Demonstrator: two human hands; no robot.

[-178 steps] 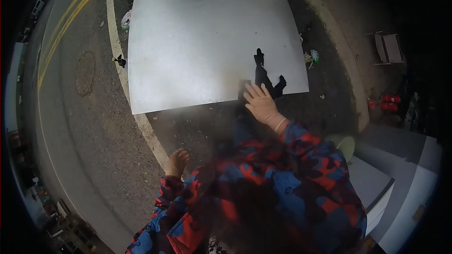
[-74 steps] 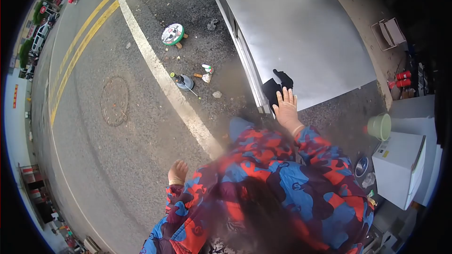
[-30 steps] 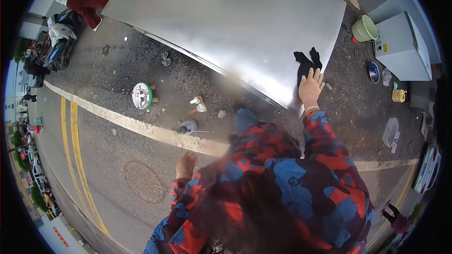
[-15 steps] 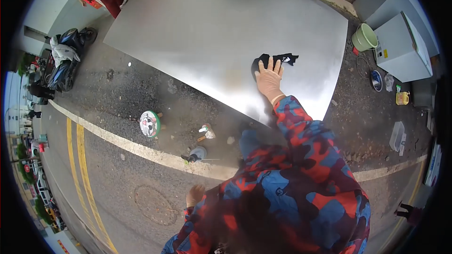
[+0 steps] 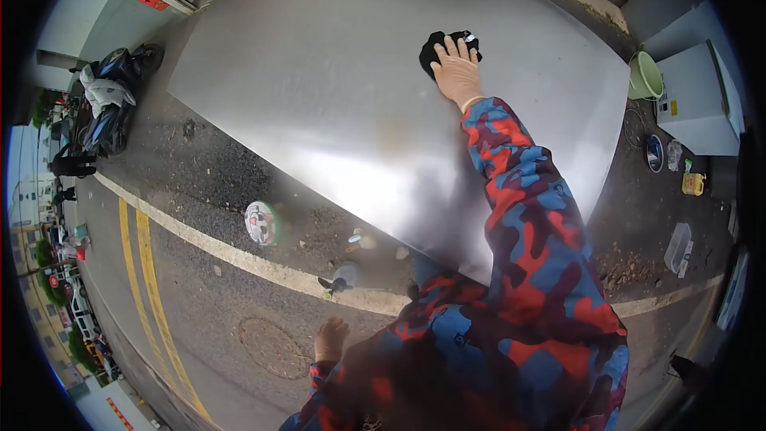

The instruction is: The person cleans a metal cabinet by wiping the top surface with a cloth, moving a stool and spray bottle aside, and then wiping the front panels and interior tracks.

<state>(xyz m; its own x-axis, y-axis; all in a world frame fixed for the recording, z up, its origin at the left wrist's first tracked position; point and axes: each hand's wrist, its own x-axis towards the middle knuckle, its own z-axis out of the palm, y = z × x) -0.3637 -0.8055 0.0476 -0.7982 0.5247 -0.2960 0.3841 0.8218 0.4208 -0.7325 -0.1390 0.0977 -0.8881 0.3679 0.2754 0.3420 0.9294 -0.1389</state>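
Right hand (image 5: pixel 459 76): open, fingers spread, palm down on a bunched black cloth (image 5: pixel 432 53), which lies on a broad metal panel (image 5: pixel 319 72). Cloth partly covered by the fingers; a small shiny patch shows at its far side. Left hand (image 5: pixel 331 339): low, apart from the panel, over the road; fingers loosely extended, detail blurred. Both hands appear to be in thin, pale gloves.

Edges: the cloth sits well in from the panel's visible edges, with open metal to its left and right. The near corner points at the wearer's body, and the right camouflage sleeve (image 5: pixel 527 199) crosses above the panel's near right part.

Surface: grey, reflective, brightest along the near edge. A brownish blur is noted near the middle; whether it is on the metal or the lens cannot be told.

Surroundings: a green bucket (image 5: pixel 645 76) stands just beside the right edge, near a white appliance (image 5: pixel 698 104). A yellow jug (image 5: pixel 692 183) and a clear plastic tub (image 5: pixel 678 247) are on the ground farther right. To the left are a round stool (image 5: pixel 262 223), a white road line (image 5: pixel 215 243) and a parked scooter (image 5: pixel 108 108).
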